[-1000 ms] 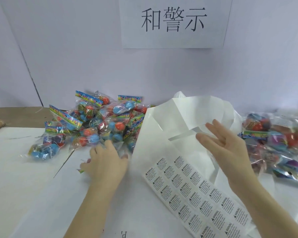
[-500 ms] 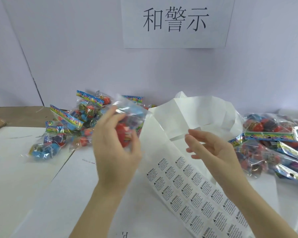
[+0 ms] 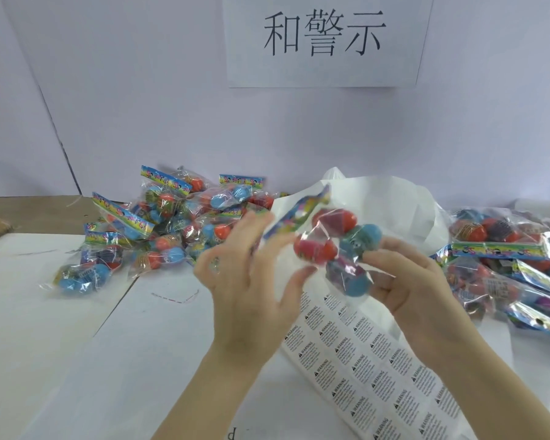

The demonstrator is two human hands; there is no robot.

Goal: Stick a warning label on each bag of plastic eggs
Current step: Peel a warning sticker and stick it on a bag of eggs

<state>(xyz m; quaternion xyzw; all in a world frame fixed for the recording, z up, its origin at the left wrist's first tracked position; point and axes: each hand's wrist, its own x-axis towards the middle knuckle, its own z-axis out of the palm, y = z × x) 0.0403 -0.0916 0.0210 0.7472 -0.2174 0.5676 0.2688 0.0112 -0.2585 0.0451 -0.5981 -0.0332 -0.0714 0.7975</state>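
Note:
Above the table I hold one clear bag of plastic eggs (image 3: 331, 242) with red and blue eggs and a colourful header card. My left hand (image 3: 248, 281) is blurred; its fingers and thumb pinch the bag's left side near the header. My right hand (image 3: 413, 281) grips the bag's lower right end, with fingers curled round the blue eggs. A sheet of white warning labels (image 3: 362, 360) lies on the table below both hands. More bags of eggs lie in a pile at the left (image 3: 159, 223) and another at the right (image 3: 505, 258).
Crumpled white backing paper (image 3: 394, 204) stands behind the held bag. The table (image 3: 61, 344) is covered in white paper, with bare brown board at the far left (image 3: 19, 208). A wall with a printed sign (image 3: 324, 36) closes off the back.
My left hand picked a bag from the left pile and lifted it to the middle. My right hand left the backing paper and took hold of the bag's other end.

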